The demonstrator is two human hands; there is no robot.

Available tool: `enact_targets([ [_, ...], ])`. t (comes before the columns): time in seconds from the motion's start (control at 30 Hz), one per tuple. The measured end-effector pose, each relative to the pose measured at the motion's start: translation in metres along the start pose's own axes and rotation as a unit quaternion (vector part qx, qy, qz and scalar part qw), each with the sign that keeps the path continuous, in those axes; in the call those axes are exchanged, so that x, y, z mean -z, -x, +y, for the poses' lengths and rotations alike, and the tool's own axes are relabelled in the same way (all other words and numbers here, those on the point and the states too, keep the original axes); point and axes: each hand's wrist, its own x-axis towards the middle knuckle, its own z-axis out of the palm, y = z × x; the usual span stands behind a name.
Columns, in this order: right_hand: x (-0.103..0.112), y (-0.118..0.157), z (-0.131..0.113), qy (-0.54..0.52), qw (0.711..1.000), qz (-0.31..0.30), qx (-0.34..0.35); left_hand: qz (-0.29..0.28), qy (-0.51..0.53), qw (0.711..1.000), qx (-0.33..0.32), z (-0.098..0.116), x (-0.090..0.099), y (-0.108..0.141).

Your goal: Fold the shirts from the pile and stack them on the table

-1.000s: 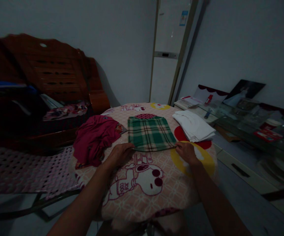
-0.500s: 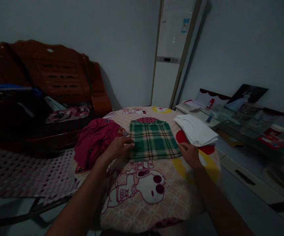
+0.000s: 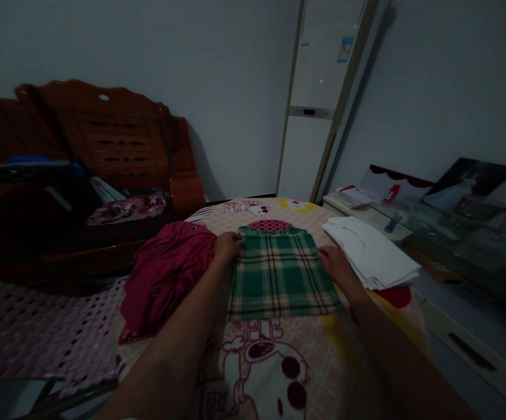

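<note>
The fingers of the left hand (image 3: pixel 227 246) are drawn together at the far left corner of the green plaid cloth (image 3: pixel 279 277); from where I stand I can't tell whether they pinch it or only press. Those of the right hand (image 3: pixel 337 263) are curled in at its right edge, towards the far end, and I can't tell there either whether fabric is caught between them. The cloth lies flat on the round table (image 3: pixel 220 217), between a crumpled magenta heap (image 3: pixel 169 277) and some folded white fabric (image 3: pixel 370 251).

To do this neatly, I'd say, keep both hands level and tug outward evenly and lightly, so the checks run straight. The far edge looks a little ruffled, so smooth it gently, without dragging the layers beneath, and mind the left forearm, which passes close by the heap.

Counting up: two hands, one plaid cloth, one magenta heap, one white pile, one table. How many pieces make up the heap or the pile, I can't tell.
</note>
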Motion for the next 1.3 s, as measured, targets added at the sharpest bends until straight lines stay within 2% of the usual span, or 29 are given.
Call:
enact_targets([
  [0.17, -0.022, -0.049, 0.01, 0.041, 0.999, -0.026, -0.019, 0.009, 0.067, 0.997, 0.045, -0.008, -0.006, -0.016],
  [0.33, -0.043, -0.082, 0.015, 0.036, 0.998, -0.024, -0.039, -0.003, 0.052, 0.998, 0.044, -0.013, -0.013, -0.028],
  [0.6, -0.068, -0.091, 0.02, -0.01, 1.0, 0.025, -0.015, -0.011, -0.007, 0.999, 0.048, -0.007, -0.015, -0.039],
  [0.77, -0.066, -0.105, 0.018, -0.037, 0.999, -0.021, -0.034, -0.022, -0.002, 0.999, 0.034, -0.009, -0.017, -0.044],
  [0.87, -0.061, -0.112, 0.016, -0.101, 0.994, -0.031, -0.038, 0.001, 0.076, 0.996, 0.043, -0.012, -0.019, -0.045],
  [0.97, -0.057, -0.113, 0.014, -0.171, 0.984, -0.006, -0.046, -0.005, 0.236, 0.967, 0.096, -0.009, -0.022, -0.044],
  [1.1, -0.047, -0.108, 0.012, -0.261, 0.963, 0.018, -0.057, -0.038, 0.449, 0.881, 0.142, 0.002, -0.023, -0.037],
  [1.2, -0.035, -0.104, 0.008, -0.287, 0.956, 0.035, -0.043, -0.051, 0.534, 0.833, 0.136, 0.006, -0.019, -0.031],
  [1.3, -0.018, -0.097, 0.004, -0.316, 0.946, 0.059, -0.039, -0.06, 0.558, 0.819, 0.115, 0.007, -0.01, -0.024],
])
